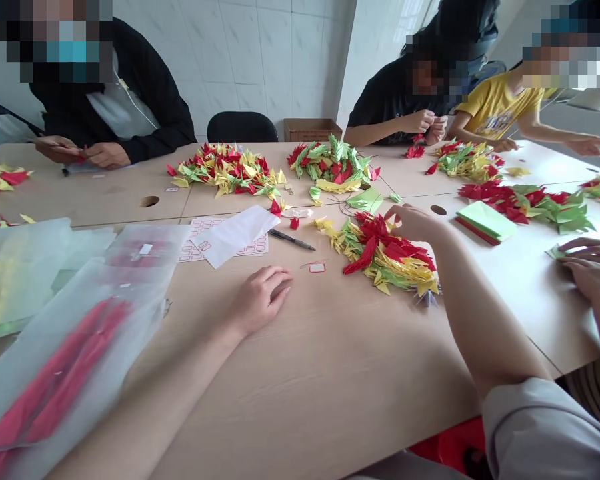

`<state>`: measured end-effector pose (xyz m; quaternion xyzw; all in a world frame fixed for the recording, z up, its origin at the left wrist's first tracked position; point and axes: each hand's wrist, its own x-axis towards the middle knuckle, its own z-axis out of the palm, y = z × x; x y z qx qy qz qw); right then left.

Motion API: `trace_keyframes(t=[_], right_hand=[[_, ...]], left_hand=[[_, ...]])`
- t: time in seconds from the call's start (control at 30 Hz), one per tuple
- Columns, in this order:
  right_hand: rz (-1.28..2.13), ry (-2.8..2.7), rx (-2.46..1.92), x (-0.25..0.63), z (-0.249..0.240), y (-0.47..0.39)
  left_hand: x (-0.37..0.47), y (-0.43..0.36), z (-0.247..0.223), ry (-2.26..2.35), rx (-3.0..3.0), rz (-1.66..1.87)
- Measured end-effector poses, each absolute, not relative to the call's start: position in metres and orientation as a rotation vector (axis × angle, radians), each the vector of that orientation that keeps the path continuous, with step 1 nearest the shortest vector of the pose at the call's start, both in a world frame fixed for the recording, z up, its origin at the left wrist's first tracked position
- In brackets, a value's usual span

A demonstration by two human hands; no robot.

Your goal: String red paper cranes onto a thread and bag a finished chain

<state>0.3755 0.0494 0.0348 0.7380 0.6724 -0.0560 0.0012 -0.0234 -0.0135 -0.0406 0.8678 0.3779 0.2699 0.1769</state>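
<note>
My left hand rests on the table, palm down, holding nothing, with the fingers loosely bent and the thumb a little apart. Just ahead of it are a small red-bordered label and a black pen. My right hand reaches over to the far right side of a heap of folded paper cranes in red, yellow and green. Its fingertips dip behind the red cranes, so whether they grip anything is hidden. Green paper lies beyond that heap.
White paper covers label sheets. Plastic bags with red contents fill the left side. More crane heaps line the far side. Green and red paper squares are stacked at right, near another person's hands. Several people sit around.
</note>
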Motion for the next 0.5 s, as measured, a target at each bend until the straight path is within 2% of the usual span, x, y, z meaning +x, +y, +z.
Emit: trace_keyframes(t=[0.2,0.33,0.4,0.5], right_hand=[[-0.051,2.413,2.393,0.372,0.013,0.05],[0.043,2.523,2.491,0.37,0.021,0.048],[-0.004,2.478,2.623,0.371,0.032,0.048],[-0.32,2.435,2.851,0.373,0.046,0.057]], left_hand=[[-0.023,-0.014,-0.043,1.071,2.493,0.757],[-0.023,-0.014,-0.041,1.064,2.498,0.748],[-0.022,-0.014,-0.041,1.057,2.49,0.743],[-0.022,-0.013,-0.041,1.051,2.478,0.736]])
